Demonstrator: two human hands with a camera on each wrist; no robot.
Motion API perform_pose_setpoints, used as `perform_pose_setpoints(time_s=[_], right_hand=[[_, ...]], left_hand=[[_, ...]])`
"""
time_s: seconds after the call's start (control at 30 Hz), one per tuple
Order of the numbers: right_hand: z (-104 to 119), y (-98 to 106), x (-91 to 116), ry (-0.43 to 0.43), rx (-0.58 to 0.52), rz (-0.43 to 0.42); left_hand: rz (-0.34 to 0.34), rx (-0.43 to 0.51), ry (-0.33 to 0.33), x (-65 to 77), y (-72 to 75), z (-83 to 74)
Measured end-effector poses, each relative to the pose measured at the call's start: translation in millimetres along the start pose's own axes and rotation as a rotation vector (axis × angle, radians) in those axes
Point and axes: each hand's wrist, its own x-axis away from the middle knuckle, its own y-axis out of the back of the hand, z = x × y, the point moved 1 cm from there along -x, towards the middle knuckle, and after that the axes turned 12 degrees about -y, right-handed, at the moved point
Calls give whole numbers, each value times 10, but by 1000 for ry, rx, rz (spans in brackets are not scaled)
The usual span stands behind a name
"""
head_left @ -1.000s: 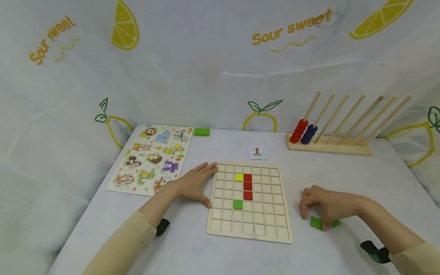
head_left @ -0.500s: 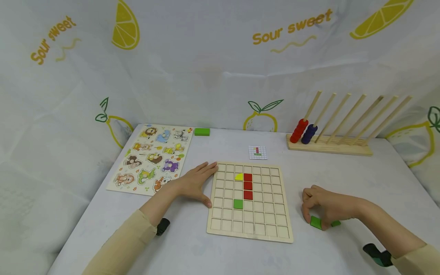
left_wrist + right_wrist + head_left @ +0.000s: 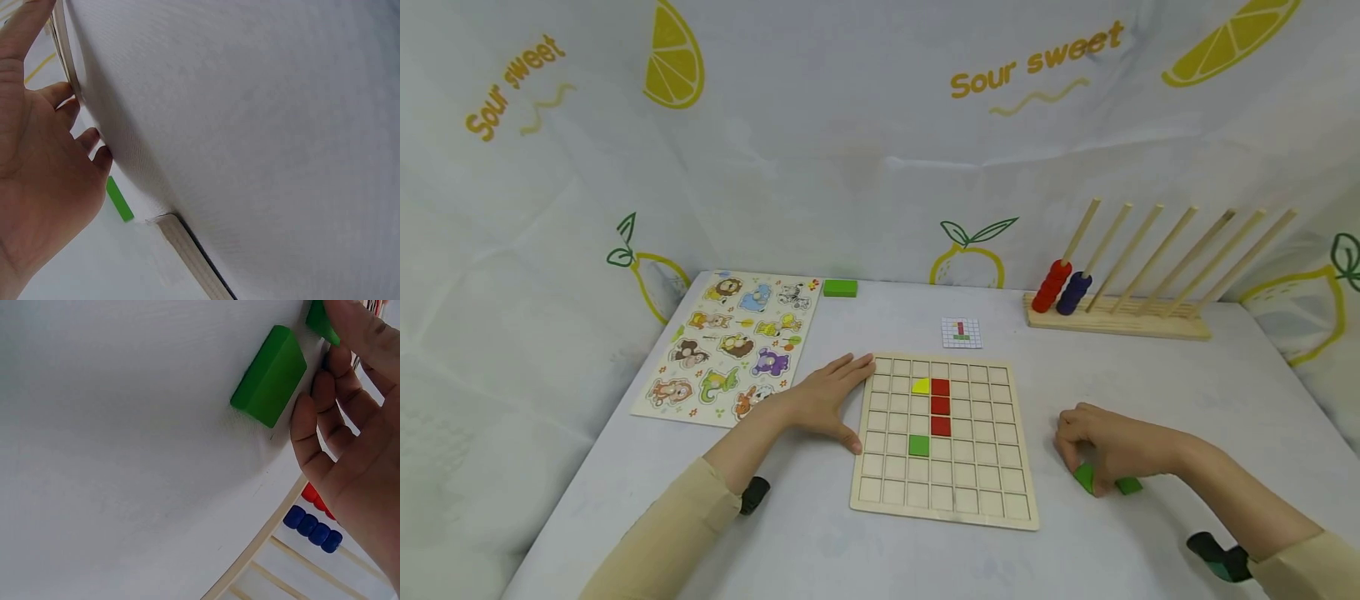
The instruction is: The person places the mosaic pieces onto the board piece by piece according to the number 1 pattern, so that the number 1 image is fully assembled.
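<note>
My left hand (image 3: 822, 402) rests spread at the left edge of a wooden grid board (image 3: 979, 477), its fingertips and thumb touching the rim. Set in the grid are a yellow quarter-round tile (image 3: 921, 386), a column of red tiles (image 3: 940, 406) and a green square tile (image 3: 918, 446). Right of the board, my right hand (image 3: 1122, 443) pinches a tilted green tile (image 3: 1084, 477) between thumb and fingers, which partly hide it. A second green tile (image 3: 272, 378) lies on the table beside that hand, largely covered by it in the head view.
An animal puzzle board (image 3: 730, 346) lies at the left, with a green block (image 3: 841, 288) near its far corner. Behind the grid board is a small pattern card (image 3: 962, 333). A wooden bead rack (image 3: 1120, 321) with red and dark blue beads stands at the back right.
The right thumb and fingers have closed on one green tile, which now tilts and has shifted slightly left, apart from the other tile. The left hand has not moved.
</note>
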Motion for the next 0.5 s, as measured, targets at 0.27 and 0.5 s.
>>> perform_pose_setpoints(time_s=[0.27,0.5], right_hand=[[15,12,-32,-43,5,-37],[34,34,-55,2,-91,-12]], left_hand=[[-7,-3,-3,1,-12,28],[-7,0,-3,-2,-14,30]])
